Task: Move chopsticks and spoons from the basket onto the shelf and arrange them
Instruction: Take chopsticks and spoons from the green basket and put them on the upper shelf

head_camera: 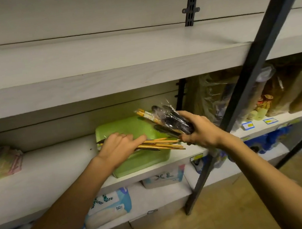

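I'm looking at the pale middle shelf, where a green tray sits with its near-left corner hidden under my left hand; packs on the lower shelf are blurred and half cut off by a black post. My left hand lies over a loose bunch of wooden chopsticks on the tray, fingers fairly straight, though I can't tell whether it is gripping. My right hand is curled round a plastic-wrapped bundle of dark spoons and chopsticks, above the tray's right edge.
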Tool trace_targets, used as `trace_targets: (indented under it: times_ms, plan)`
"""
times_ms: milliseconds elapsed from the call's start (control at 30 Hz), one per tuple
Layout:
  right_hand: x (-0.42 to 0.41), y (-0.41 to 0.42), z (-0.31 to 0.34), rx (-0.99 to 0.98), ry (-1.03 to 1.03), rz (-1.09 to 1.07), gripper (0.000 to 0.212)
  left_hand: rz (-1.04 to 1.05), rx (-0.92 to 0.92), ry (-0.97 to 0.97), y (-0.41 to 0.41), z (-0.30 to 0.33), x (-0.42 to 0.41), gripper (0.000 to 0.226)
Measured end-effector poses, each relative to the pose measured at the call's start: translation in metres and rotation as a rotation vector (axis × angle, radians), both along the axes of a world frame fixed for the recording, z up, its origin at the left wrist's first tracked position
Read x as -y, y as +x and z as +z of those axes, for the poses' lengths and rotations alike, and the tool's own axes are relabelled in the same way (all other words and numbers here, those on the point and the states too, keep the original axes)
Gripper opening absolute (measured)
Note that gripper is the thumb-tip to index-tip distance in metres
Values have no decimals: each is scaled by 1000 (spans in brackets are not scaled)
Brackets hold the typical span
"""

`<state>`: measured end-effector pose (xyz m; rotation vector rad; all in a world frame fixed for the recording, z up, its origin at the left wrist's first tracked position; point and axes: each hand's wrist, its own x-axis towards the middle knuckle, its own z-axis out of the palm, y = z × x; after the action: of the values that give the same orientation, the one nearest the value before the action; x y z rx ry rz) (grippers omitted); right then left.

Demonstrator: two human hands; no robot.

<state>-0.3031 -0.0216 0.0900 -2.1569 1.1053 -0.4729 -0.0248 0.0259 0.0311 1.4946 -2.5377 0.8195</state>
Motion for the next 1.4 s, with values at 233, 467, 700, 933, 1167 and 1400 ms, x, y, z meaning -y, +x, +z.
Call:
trace_targets:
  times_ms: [233,467,700,933,1167,1400]
  plan:
    - [-30,-75,16,51,-78,-81,73,-252,-100,-27,-54,17,9,56]
    - [-35,-175,41,129,-154,-163,69,-362,-62,-31,-150,32,36,48]
    - [-13,-305,73,237,-182,-230,69,-396,-72,-106,-276,57,61,44]
    - [34,-421,127,301,-287,-178,69,-310,-158,-57,-398,104,88,65]
    - [87,-454,197,387,-356,-113,63,-141,-547,54,-443,156,111,48]
    - [153,-447,236,471,-309,-123,58,-158,-1078,208,-459,202,162,21]
